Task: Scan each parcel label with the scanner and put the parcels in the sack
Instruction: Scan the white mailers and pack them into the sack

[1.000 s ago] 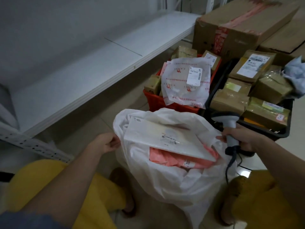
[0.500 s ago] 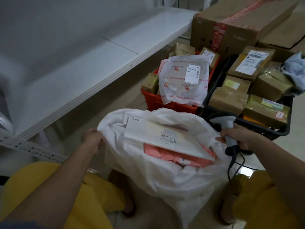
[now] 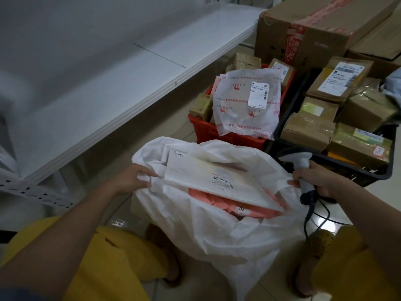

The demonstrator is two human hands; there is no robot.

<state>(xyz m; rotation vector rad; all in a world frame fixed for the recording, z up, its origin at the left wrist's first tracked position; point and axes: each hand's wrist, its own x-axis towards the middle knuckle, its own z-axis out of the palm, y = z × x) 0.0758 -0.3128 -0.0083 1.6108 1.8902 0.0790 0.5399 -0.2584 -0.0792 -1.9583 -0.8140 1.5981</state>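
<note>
Two parcels show in the mouth of the white sack (image 3: 217, 235): a flat white parcel (image 3: 219, 181) lying tilted on top with its label upward, and a pink parcel (image 3: 234, 208) partly under it. The sack stands on the floor between the person's knees, its top edge pulled wide. The left hand (image 3: 132, 178) pinches the sack's left rim, fingers curled round the plastic. The right hand (image 3: 319, 181) grips the handle of the scanner (image 3: 300, 168), whose head points toward the sack, and its thumb also touches the sack's right rim; the scanner's cable hangs down beside the right knee. Just behind the sack sits a red crate (image 3: 219, 132) holding small cardboard boxes, with a white printed mailer bag (image 3: 247, 105) draped over its top, label showing. Beside it to the right, a black crate (image 3: 368, 173) is packed with taped brown boxes. A large carton (image 3: 314, 29) stands behind both crates, and a white shelf (image 3: 108, 83) runs along the left.
</note>
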